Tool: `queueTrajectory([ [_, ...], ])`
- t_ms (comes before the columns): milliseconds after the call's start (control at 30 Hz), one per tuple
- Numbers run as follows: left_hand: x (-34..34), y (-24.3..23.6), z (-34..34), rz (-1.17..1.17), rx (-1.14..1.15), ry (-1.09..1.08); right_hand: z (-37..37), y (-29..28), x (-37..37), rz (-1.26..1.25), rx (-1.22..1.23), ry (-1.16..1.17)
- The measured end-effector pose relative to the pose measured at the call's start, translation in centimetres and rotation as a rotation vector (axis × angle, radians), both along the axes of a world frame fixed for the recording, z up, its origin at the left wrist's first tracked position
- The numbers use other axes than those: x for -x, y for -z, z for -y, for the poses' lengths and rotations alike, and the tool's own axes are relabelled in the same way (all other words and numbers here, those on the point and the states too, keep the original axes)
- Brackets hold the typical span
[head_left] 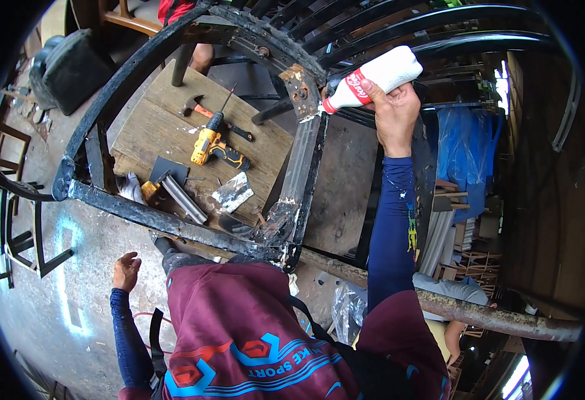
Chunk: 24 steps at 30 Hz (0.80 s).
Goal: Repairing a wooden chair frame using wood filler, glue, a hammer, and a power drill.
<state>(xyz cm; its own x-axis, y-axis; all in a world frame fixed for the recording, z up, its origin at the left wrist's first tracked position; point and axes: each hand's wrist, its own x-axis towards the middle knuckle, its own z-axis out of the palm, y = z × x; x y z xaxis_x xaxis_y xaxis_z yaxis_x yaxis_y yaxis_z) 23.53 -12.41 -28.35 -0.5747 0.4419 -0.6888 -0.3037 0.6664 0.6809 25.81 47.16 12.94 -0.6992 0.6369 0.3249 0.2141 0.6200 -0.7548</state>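
Observation:
My right hand (396, 115) is wrapped round a plastic bottle (384, 75) with white contents, a red label and a red cap. The bottle is tilted, and its capped end points down at a corner of the black wooden chair frame (309, 153). White liquid shows on the wood by the cap. That corner block (299, 90) has bare, worn brown patches. Well below the frame's near rail, my left hand (126, 272) hangs at my left side, its fingers loosely bent and apart, with nothing visible in them.
Inside the frame's outline, a wooden board (166, 120) carries a yellow cordless drill (209, 147), a hammer (202, 109), a metal bar (184, 200) and a white-smeared plate (232, 192). Black curved slats (399, 30) rise at the far side. A rusty pipe (499, 319) runs at right.

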Motion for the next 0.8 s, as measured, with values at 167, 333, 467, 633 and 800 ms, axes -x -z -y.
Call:
queueTrajectory([
  [167,-0.4,1.8,1.1,-0.068,-0.050,-0.020,-0.3,0.0,0.2,0.008,-0.016,-0.009],
  [333,-0.2,1.5,0.9,-0.001,0.003,-0.020,0.1,0.3,0.4,0.031,-0.029,-0.013],
  [467,-0.2,1.1,0.5,0.001,0.016,-0.010,-0.1,0.9,0.4,-0.008,0.020,-0.048],
  [633,-0.4,1.0,0.5,0.003,0.019,-0.007,1.1,0.9,0.0,-0.028,-0.015,-0.057],
  [800,-0.5,1.5,0.7,0.021,-0.013,-0.028,2.7,1.2,-0.5,-0.056,-0.151,-0.096],
])
